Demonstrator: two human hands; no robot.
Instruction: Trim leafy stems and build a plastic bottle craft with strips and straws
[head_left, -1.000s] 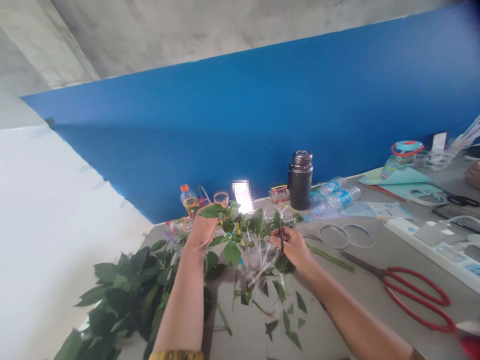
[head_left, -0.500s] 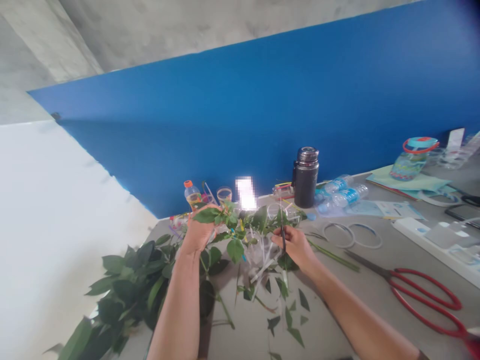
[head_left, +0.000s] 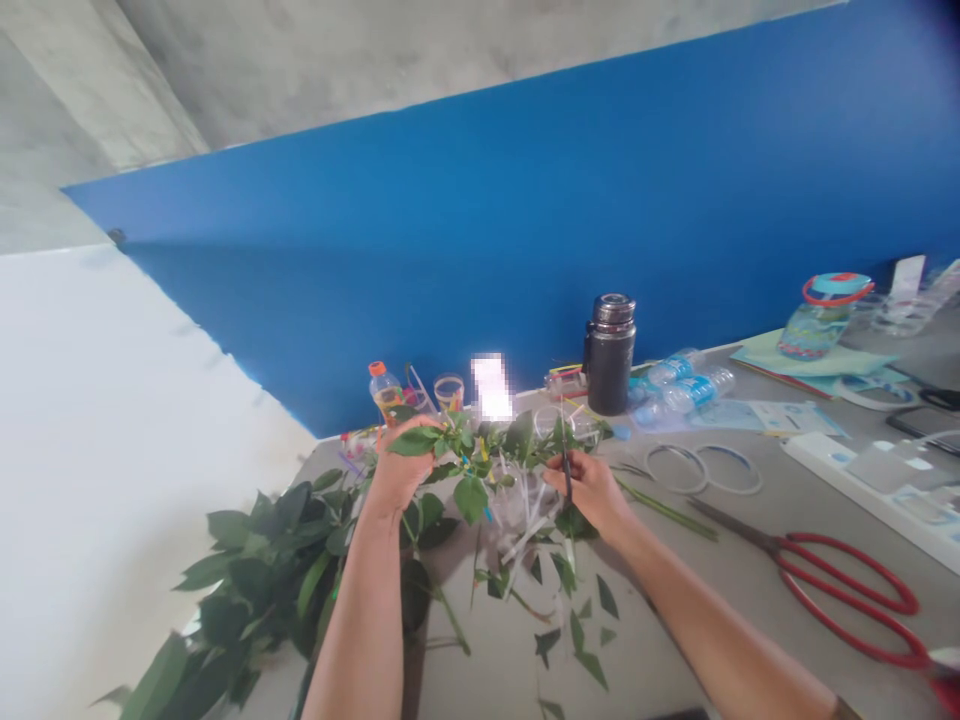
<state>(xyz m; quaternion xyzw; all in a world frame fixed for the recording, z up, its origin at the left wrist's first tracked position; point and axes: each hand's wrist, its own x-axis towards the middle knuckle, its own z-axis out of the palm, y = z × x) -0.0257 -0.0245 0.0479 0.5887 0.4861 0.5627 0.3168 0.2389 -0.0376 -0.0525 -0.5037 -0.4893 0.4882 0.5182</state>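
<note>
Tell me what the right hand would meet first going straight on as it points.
Pointing forward and leftward, the right hand would probably meet the green leaves just beyond its fingers first, though depth there is hard to judge.

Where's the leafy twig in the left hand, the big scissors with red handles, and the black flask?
Leafy twig (head_left: 414,440): head view, on its broad leaf.
Big scissors (head_left: 775,545): head view, where blades meet handles.
Black flask (head_left: 610,368): head view, middle of its body.

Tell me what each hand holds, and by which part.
Left hand: leafy green sprig, apparently by its stem; exact grip hidden. Right hand: what looks like slim dark-handled scissors, by the handle end.
</note>
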